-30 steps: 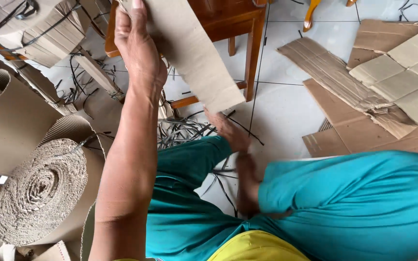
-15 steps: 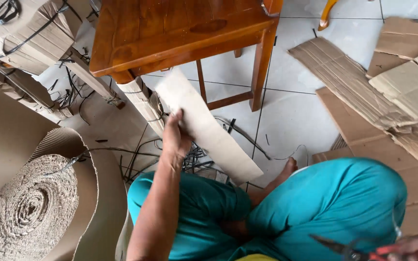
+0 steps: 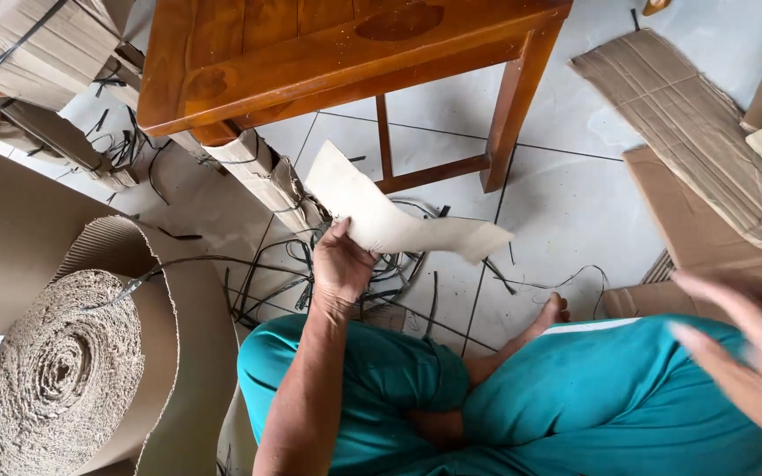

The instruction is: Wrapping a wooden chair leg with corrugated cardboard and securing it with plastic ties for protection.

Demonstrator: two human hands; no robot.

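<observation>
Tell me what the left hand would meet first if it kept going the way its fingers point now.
The left hand grips the cardboard strip, fingers pointing up-frame. Straight on, it would probably meet the cardboard-wrapped bundle leaning under the wooden table, though depth is unclear from overhead.

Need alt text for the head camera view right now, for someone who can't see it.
A seated person's left hand holds a bent cardboard strip above black straps on the tiled floor. The right hand is blurred and open; a wooden table stands ahead.
</observation>
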